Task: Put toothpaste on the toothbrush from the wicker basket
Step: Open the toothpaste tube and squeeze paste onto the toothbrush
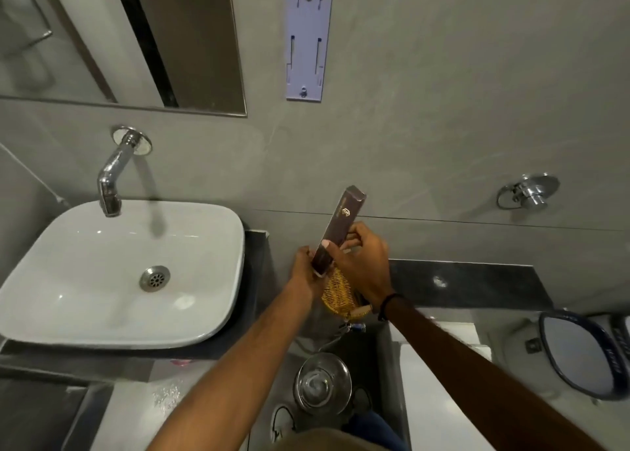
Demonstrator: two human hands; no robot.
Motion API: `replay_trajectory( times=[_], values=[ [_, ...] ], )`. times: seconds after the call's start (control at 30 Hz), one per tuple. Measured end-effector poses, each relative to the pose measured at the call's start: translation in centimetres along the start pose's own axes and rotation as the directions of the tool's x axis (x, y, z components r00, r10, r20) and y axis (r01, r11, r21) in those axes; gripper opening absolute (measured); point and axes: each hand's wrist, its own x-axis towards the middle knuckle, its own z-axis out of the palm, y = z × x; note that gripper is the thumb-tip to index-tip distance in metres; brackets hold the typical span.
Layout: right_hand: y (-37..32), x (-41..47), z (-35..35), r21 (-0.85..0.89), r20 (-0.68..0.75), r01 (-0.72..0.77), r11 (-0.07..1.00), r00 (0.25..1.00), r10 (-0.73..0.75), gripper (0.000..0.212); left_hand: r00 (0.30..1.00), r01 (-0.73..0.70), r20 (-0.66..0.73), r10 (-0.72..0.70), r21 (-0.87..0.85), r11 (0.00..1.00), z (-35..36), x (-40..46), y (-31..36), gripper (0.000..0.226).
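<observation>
Slim brown box (339, 227), likely toothbrush pack, held tilted above wicker basket (337, 292) on dark surface (460, 280). Left hand (306, 270) fingers grip lower end; right hand (363, 266) fingers wrapped round middle. Step: unpacking. Next: open box end, extract brush. Toothpaste not visible.

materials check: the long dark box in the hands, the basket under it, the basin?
Dark box: looks like printed cardboard, matte brown, sharp folded edges and a gold logo; held by the left hand and the right hand.
Wicker basket: woven natural fibre, tan, with an open weave pattern.
Basin: probably glazed ceramic, white and glossy with bright reflections.
</observation>
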Motion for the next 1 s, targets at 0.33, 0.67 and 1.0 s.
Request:
replay_trajectory(
  times=[0.33,0.67,1.0],
  values=[
    [-1.8,0.6,-0.8,0.045,-0.118,0.025,0.999,0.993,-0.019,0.034,0.999,-0.015,0.036,0.014,0.035,0.999,0.7,-0.3,0.9,0.04],
    [-1.5,2.0,-1.2,0.261,-0.054,-0.171,0.95,0.98,0.192,0.032,0.998,-0.047,0.041,0.043,0.102,0.994,2.5,-0.3,1.8,0.042],
    [-2.3,3.9,-3.5,0.348,-0.303,-0.036,0.937,0.941,0.149,0.028,0.994,-0.069,0.093,0.062,0.073,0.995,3.4,-0.3,2.6,0.039]
  ],
)
